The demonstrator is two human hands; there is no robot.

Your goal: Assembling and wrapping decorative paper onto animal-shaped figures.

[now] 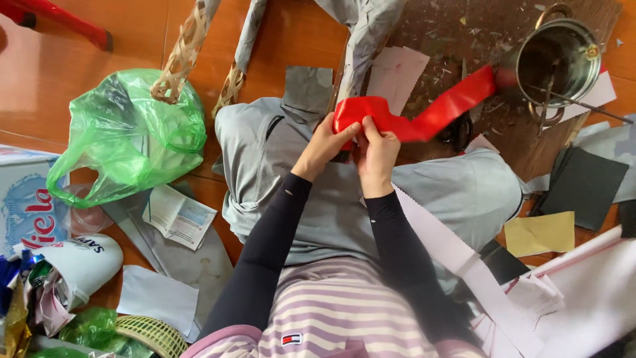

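Observation:
Both my hands meet over my lap on a wide red ribbon strip (424, 116). My left hand (326, 142) pinches its rolled left end, fingers closed on the fold. My right hand (376, 154) grips the same part from the right, thumb pressed on top. The free tail of the ribbon runs up and right toward a metal pot (555, 59). I wear dark sleeves and grey trousers (464, 192), sitting on an orange floor.
A green plastic bag (129, 136) lies at the left beside woven bamboo strips (177, 59). Grey, white and yellow paper sheets (540, 233) are scattered right and left. A dark board (464, 33) with scraps lies under the pot. A tape roll (156, 333) sits bottom left.

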